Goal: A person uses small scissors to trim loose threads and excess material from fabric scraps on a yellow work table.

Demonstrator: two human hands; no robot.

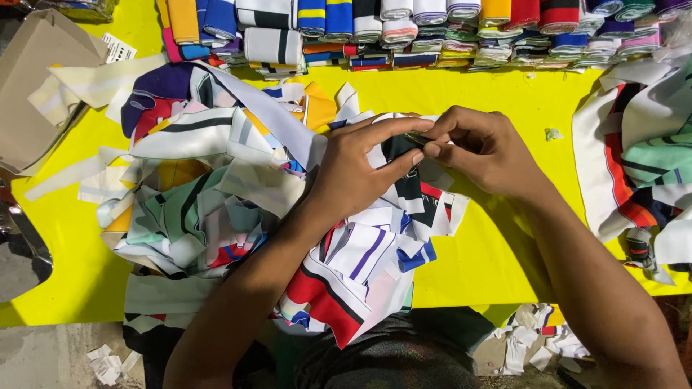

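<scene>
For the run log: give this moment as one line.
left hand: pinching dark strip | right hand: pinching same strip | below: fabric pile | surface: yellow table | far edge: folded stacks

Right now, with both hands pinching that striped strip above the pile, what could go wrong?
1. The left hand and right hand pinch a narrow fabric strip at the fingertips; it may slip back into the loose pile of cut pieces.
2. The pile overhangs the yellow table at its near edge, so pieces could slide onto the floor scraps.
</scene>
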